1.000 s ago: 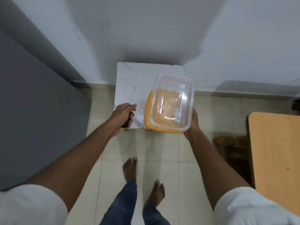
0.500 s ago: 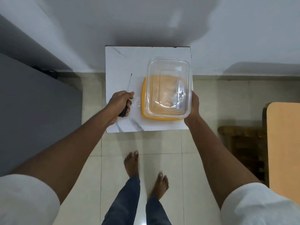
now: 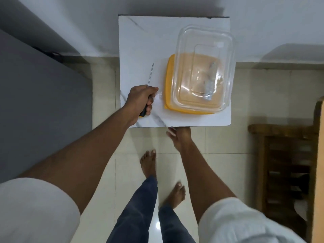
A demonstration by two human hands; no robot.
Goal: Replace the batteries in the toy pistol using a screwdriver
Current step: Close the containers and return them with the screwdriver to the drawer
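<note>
The right hand's (image 3: 180, 137) fingertips vanish under the marble-patterned tabletop (image 3: 140, 41); contents of the clear container (image 3: 203, 67) blur beyond telling.

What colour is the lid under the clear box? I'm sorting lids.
Orange-yellow lid, under the clear box; head view.

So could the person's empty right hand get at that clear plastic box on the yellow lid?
Probably yes. The right hand is open at the white marble-look table's near edge, the clear plastic box just beyond, with nothing between.
</note>
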